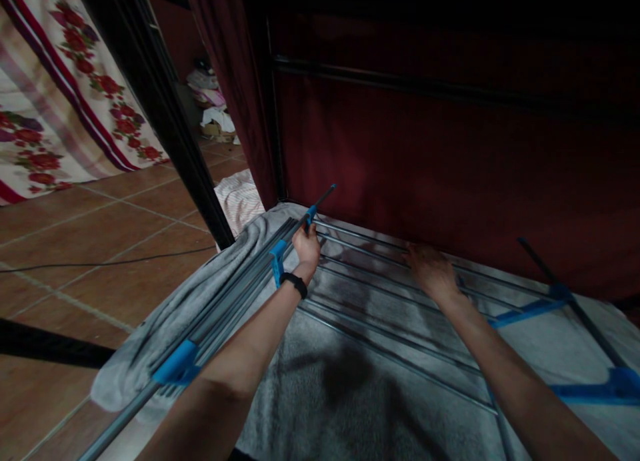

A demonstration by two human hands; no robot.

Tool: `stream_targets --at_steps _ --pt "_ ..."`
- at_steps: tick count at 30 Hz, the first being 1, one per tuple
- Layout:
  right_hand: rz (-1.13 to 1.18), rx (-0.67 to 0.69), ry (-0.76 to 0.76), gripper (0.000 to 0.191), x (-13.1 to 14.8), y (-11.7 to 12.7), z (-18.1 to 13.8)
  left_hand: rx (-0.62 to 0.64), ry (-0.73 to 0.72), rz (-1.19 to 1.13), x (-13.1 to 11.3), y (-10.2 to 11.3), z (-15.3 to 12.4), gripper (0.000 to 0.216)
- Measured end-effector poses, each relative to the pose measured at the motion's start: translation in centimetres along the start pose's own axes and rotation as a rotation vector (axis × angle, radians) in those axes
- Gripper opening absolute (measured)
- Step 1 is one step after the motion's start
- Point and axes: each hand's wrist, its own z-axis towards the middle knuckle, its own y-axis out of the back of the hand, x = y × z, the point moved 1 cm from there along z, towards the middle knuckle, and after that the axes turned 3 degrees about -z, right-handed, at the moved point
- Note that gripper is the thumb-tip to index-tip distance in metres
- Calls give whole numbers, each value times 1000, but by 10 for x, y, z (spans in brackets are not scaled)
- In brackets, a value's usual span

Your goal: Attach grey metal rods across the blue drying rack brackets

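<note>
A metal rack of thin grey rods with blue plastic joints lies on a grey blanket, and the blanket reaches past the rack on its left side and its near side. Along the rack's left end runs a long grey tube, slanting from the near corner up to a blue-tipped far end. Beneath this tube, also at the rack's left, lies a sheaf of parallel rods.

The left hand is at the rack's far left corner, its fingers closed around the tube, just beside a blue clip; a black wristband circles the wrist. The right hand is over the rack's far rods, about midway along them, with its fingers bent down; whether they pinch a rod or only rest there, I cannot tell. At the rack's right end, blue brackets join a darker bar.

Behind the rack hangs a dark red curtain. Well to the rack's left are a black post, a tiled floor and a flowered cloth.
</note>
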Motion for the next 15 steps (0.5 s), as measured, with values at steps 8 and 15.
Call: stream_targets --at_steps 8,15 --pt "-52 4 21 31 -5 3 2 -10 -28 105 -11 -1 -5 15" --pt "-76 68 17 34 -3 7 5 -2 -63 137 -10 1 -4 13"
